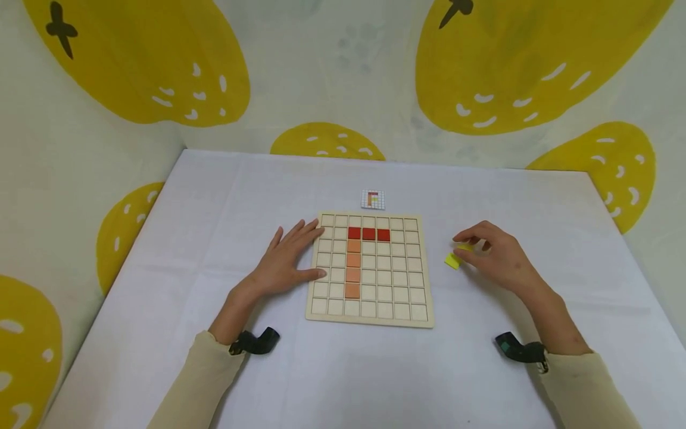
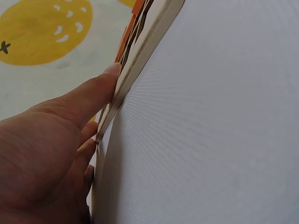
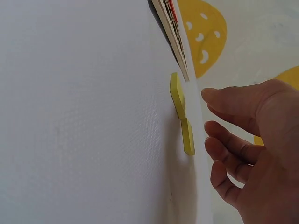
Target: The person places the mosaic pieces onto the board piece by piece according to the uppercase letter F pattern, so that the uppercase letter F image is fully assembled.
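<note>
A wooden grid board (image 1: 386,278) lies flat on the table, with a row of 3 red tiles (image 1: 368,234) and a column of several orange tiles (image 1: 353,260) below the leftmost red one. My left hand (image 1: 281,262) rests on the board's left edge, thumb and fingers spread. To the right of the board, my right hand (image 1: 501,259) hovers above two yellow tiles (image 1: 452,261), its fingers loosely bent. The right wrist view shows a gap between the fingertips and both yellow tiles (image 3: 188,136), which lie on the cloth.
Just beyond the board's far edge lies a small pattern card (image 1: 373,199) with a printed coloured grid. A white cloth (image 1: 214,196) covers the table. Walls painted with yellow fruit stand behind and at the sides. Each wrist carries a black camera band (image 1: 256,341).
</note>
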Demonstrator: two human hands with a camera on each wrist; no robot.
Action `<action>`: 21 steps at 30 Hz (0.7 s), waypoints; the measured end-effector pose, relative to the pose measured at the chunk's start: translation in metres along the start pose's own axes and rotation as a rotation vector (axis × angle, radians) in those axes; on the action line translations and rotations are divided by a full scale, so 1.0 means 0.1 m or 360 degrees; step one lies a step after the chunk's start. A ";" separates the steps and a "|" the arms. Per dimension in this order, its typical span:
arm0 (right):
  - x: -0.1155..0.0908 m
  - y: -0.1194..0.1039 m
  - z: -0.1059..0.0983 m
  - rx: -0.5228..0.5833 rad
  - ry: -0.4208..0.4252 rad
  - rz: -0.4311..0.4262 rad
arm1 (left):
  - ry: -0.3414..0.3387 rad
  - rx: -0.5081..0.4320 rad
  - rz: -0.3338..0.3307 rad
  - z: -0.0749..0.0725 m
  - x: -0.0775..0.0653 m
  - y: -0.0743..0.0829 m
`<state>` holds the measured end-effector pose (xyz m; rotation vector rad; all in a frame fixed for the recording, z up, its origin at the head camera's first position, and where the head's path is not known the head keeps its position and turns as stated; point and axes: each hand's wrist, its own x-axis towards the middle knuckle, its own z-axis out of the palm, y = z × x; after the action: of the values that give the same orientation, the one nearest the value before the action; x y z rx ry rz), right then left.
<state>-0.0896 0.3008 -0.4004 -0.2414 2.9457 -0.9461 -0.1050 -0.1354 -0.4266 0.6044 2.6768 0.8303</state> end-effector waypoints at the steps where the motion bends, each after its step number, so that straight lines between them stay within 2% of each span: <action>1: 0.00 0.02 -0.01 0.0001 -0.0006 0.0004 | 0.0001 0.0002 0.0000 0.00 0.00 0.00; 12: -0.03 0.14 -0.06 0.0010 -0.0043 0.0025 | 0.0008 -0.0003 0.0002 0.00 -0.01 0.01; 21: -0.01 0.19 -0.07 0.0011 -0.0163 0.0068 | 0.0016 -0.0026 0.0018 -0.01 -0.03 0.02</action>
<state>-0.0918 0.3203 -0.4061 -0.2185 2.8423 -0.9098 -0.1023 -0.1354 -0.4245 0.6136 2.6755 0.8598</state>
